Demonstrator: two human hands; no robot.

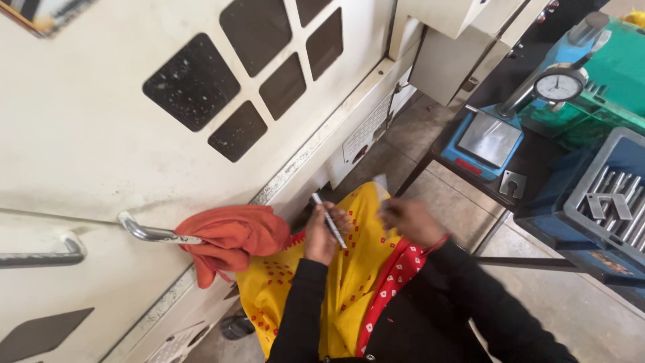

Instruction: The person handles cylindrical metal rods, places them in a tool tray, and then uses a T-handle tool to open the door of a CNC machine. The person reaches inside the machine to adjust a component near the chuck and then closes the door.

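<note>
An orange cloth hangs on the machine's metal handle at the left of the frame. At lower centre my left hand is clamped on a thin metal rod, tilted over my yellow dress. Just right of it my right hand is blurred; I cannot tell its grip. At upper right, a dial gauge stands on the bench, beside a grey crate of rods.

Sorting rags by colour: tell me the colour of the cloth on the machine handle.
Orange cloth, hanging on the metal handle; the head view shows it.

A white rectangular label plate sits low on the cream machine.
</note>
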